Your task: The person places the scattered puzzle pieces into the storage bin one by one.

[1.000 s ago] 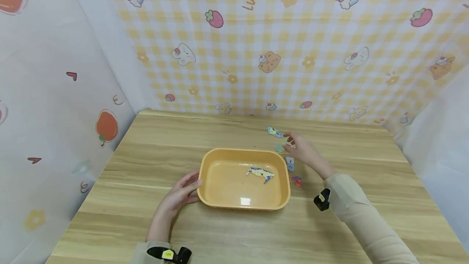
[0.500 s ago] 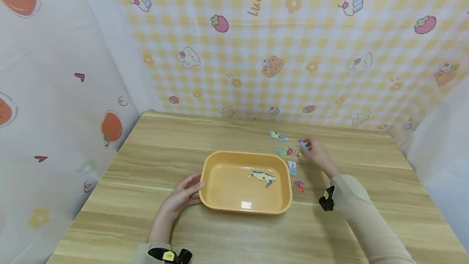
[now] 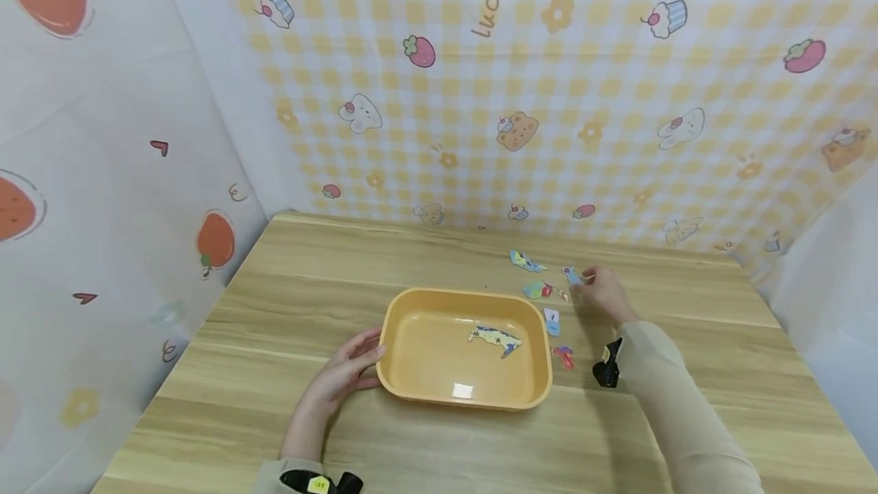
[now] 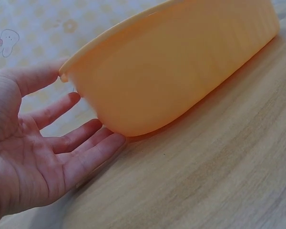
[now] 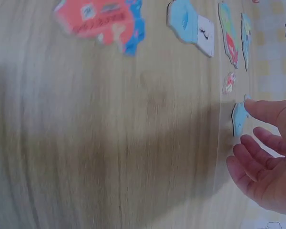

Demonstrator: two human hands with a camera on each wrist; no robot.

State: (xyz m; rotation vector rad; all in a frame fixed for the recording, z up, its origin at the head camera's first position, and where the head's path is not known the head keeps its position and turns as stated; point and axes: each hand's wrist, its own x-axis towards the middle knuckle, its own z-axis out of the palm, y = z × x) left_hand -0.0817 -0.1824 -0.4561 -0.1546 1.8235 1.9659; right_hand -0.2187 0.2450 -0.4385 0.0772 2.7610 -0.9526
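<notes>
My left hand (image 3: 345,370) rests against the left end of a yellow plastic tub (image 4: 148,76), thumb at the rim and fingertips along the outer wall. Inside the tub lies one flat cream-and-blue puzzle piece (image 3: 497,339). At the back right, my right hand (image 3: 605,293) is at a small light-blue puzzle piece (image 5: 239,118), which lies on the table. The thumb tip overlaps that piece's upper end in the right wrist view, while the other fingers (image 5: 250,164) are spread apart from it.
Several more flat puzzle pieces lie right of and behind the tub: a blue-yellow one (image 3: 527,261), a green-red one (image 3: 537,290), a tiny one (image 3: 563,296), a blue-white one (image 3: 552,322) and a red one (image 5: 105,21). A patterned cloth (image 3: 439,97) backs the wooden table (image 3: 329,258).
My right hand has moved right from the back pieces to the small light-blue piece, its fingers now more spread. The left hand stays at the tub. The head view has shifted slightly.
</notes>
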